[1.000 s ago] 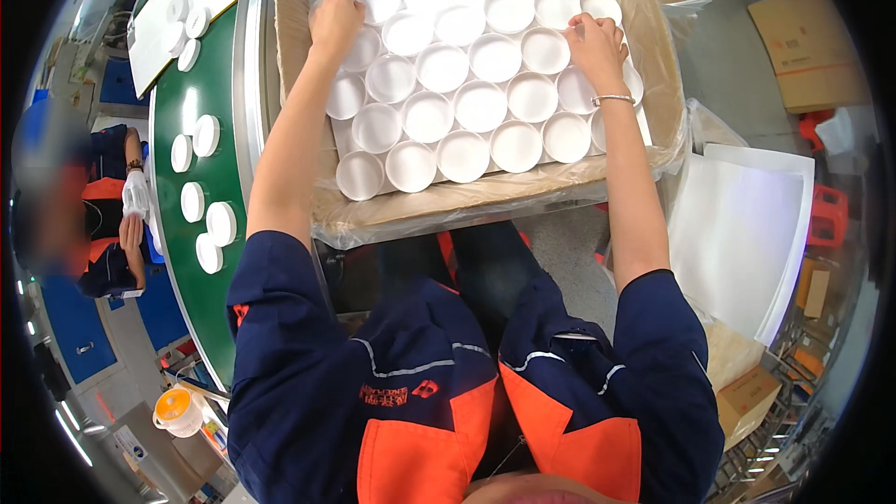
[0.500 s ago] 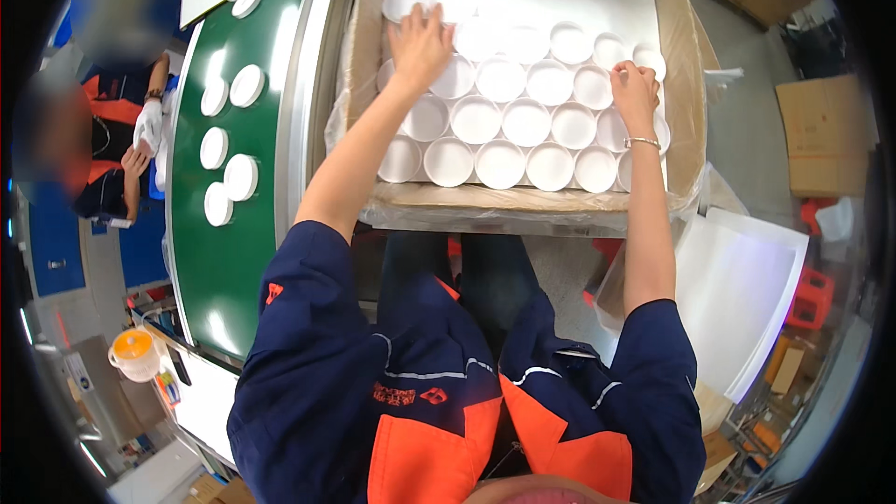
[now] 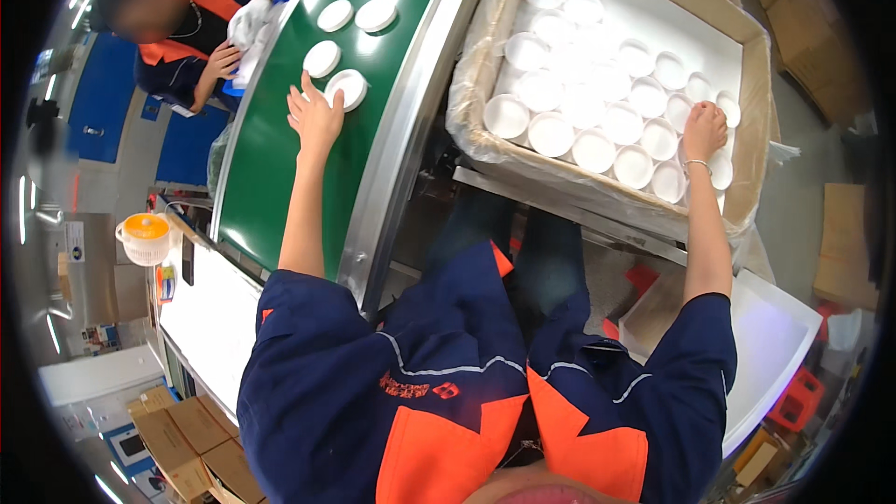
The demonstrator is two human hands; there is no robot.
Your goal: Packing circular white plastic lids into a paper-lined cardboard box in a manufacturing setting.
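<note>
My left hand [image 3: 315,117] reaches over the green conveyor belt [image 3: 271,191], fingers spread. Its fingertips are beside two shallow white round containers, a nearer one [image 3: 346,90] and one farther left [image 3: 322,59]; nothing is in its grip. To the right, a plastic-lined carton [image 3: 476,126] holds rows of white round containers [image 3: 594,150]. Over the right end of these rows my right hand [image 3: 705,133] is bent, its fingers curled together and pointing down among the containers. What those fingers pinch, if anything, is hidden beneath them.
More white containers [image 3: 376,15] lie farther up the belt. A metal rail [image 3: 411,154] runs between belt and carton. Across the belt a co-worker's gloved hand [image 3: 248,22] is at work. A cup with an orange lid [image 3: 146,238] stands at the left; brown cartons [image 3: 845,243] are at the right.
My left hand has left the containers in the carton and moved left over the belt, opening. My right hand stays at the rows' right end. The whole view has turned and shifted left.
</note>
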